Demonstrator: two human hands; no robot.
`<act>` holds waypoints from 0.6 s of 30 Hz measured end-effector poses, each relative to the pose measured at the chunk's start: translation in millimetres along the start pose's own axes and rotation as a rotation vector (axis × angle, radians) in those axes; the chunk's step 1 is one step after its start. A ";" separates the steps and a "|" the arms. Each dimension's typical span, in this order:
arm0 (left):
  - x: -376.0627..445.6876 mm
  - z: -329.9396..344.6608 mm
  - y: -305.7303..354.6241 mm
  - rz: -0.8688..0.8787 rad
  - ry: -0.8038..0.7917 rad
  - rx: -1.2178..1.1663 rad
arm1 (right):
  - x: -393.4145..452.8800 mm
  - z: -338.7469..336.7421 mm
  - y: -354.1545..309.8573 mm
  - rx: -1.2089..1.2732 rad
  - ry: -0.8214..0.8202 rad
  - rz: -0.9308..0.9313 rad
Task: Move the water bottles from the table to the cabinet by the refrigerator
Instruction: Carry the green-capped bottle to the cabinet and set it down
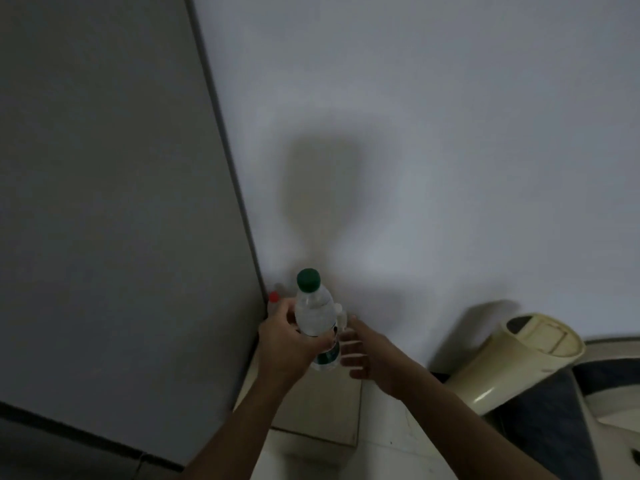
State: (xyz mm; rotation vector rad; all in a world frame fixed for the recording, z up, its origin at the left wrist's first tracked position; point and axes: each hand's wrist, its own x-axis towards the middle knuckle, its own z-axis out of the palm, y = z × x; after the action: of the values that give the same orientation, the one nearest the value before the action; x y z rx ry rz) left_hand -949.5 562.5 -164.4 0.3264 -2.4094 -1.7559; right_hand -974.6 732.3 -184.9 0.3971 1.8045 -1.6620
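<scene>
My left hand [282, 342] grips a clear water bottle [316, 317] with a green cap and green label, held upright over a small beige cabinet top [325, 410] next to the grey refrigerator side [114, 202]. My right hand [363, 351] is just right of the bottle, fingers spread and holding nothing. A red-capped bottle [274, 299] stands in the corner behind my left hand, mostly hidden. Another pale bottle [341, 315] shows partly behind the held one.
A white wall [415, 133] rises behind the cabinet. A cream swing-lid trash bin [519, 351] stands to the right on a dark mat [554, 427]. Light floor tiles [398, 452] lie in front of the cabinet.
</scene>
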 end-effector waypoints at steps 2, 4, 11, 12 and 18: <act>15.7 -2.4 -9.0 0.019 -0.033 0.015 | 12.2 2.9 -4.5 -0.029 0.031 0.002; 31.3 -5.7 -18.9 0.013 -0.048 0.000 | 24.0 5.6 -7.1 -0.058 0.060 -0.015; 61.9 -16.3 -56.2 -0.058 -0.031 0.052 | 58.9 8.0 -11.4 -0.569 0.170 -0.260; 64.2 -17.1 -61.3 -0.069 -0.033 0.062 | 65.7 5.0 -9.2 -0.683 0.177 -0.313; 70.1 -18.7 -93.4 -0.130 -0.003 0.109 | 97.3 -8.9 3.3 -1.122 0.138 -0.351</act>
State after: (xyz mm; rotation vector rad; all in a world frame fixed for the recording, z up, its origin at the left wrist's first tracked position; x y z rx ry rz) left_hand -1004.3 499.8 -248.3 0.5041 -2.5451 -1.6786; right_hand -1047.5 721.9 -249.3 -0.3290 2.6620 -0.5746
